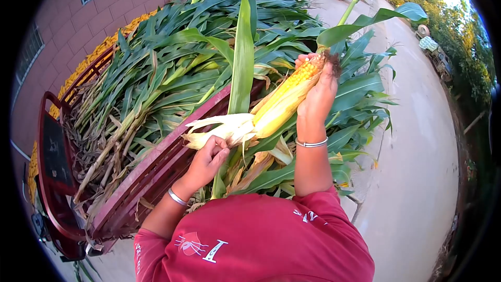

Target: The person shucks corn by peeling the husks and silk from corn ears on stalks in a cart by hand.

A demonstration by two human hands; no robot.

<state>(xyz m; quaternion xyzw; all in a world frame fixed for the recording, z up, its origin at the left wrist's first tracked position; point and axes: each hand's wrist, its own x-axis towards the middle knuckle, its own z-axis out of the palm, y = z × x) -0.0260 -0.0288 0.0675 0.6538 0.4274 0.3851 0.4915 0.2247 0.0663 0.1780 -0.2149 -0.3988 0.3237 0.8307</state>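
A partly husked ear of corn (282, 98) lies slantwise in front of me, its yellow kernels bare along the upper side. My right hand (319, 93) is wrapped around its upper end, near the dark brown silk (333, 64). At the lower end, my left hand (209, 157) pinches the pale peeled-back husk (222, 128) between thumb and fingers. A broad green corn leaf (242, 55) stands up just behind the ear. Cut corn stalks (342, 102) lie below and beyond my right hand.
A dark red cart (156, 169) piled with green corn stalks (172, 65) stands to the left. Yellow corn cobs (96, 55) are heaped along a brick wall (86, 18). A concrete road (417, 151) runs along the right, with a loaded vehicle (436, 55) near the trees.
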